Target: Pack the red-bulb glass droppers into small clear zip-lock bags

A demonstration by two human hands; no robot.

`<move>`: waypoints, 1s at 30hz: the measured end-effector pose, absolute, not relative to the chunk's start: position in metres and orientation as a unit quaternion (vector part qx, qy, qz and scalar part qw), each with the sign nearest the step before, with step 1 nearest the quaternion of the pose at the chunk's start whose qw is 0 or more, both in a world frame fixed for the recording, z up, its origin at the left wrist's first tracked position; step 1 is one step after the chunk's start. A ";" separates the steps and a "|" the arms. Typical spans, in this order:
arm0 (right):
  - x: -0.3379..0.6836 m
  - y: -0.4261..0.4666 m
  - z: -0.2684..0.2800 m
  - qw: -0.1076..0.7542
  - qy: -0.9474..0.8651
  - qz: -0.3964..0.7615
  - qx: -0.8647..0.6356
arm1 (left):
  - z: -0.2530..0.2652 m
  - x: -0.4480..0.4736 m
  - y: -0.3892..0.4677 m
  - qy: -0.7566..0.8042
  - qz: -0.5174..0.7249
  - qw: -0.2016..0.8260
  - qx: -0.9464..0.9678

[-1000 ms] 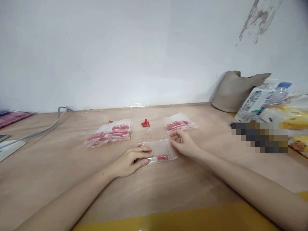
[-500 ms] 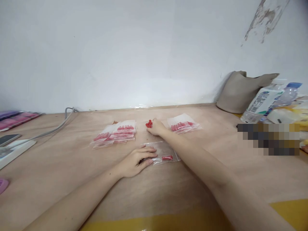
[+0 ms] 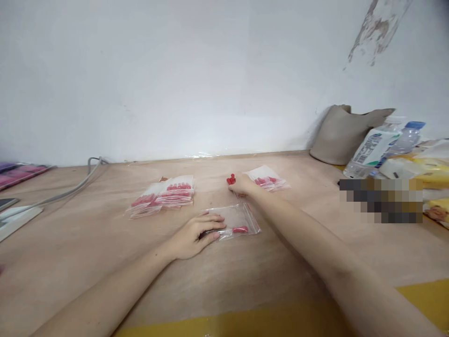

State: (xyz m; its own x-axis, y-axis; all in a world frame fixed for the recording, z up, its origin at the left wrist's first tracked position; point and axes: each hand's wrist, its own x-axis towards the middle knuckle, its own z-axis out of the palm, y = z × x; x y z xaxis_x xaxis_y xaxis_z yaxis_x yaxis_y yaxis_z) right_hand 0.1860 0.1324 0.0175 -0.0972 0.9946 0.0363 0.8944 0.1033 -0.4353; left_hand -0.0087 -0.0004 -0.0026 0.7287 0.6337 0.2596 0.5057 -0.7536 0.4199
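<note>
My left hand lies with its fingers stretched out over the left part of a clear zip bag on the table. In the lower part of that bag sits a small red piece. Beyond the bag, my right hand is closed around several small red pieces, whose ends stick out to the left; their exact kind is too small to tell. To its right is a pile of zip bags with red pieces inside, partly behind the hand. Another pile of filled zip bags lies to the left.
A grey cable runs along the left side past a white flat object and pink packs. At the right stand a grey-brown container, plastic bottles and yellow packaging. The wall bounds the table's back.
My right hand has moved to the right with the red pieces in it, nearer the right pile. My left hand stays on the clear bag. The view has shifted slightly.
</note>
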 end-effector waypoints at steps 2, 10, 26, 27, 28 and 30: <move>0.189 0.133 0.018 0.162 -0.717 0.162 -0.658 | -0.003 -0.009 0.000 0.311 0.188 0.162 0.918; 0.186 0.127 0.020 0.224 -0.690 0.173 -0.666 | -0.001 -0.011 0.001 0.306 0.136 0.162 0.928; 0.273 0.035 -0.013 0.583 -0.511 0.417 -0.475 | 0.001 -0.011 0.005 0.281 0.124 0.146 0.940; 0.273 0.032 -0.016 0.592 -0.494 0.426 -0.473 | 0.001 -0.011 0.005 0.283 0.121 0.143 0.941; 0.272 0.029 -0.017 0.597 -0.481 0.438 -0.469 | 0.001 -0.011 0.005 0.284 0.120 0.139 0.941; 0.268 0.026 -0.019 0.594 -0.461 0.472 -0.460 | 0.000 -0.011 0.005 0.287 0.119 0.132 0.941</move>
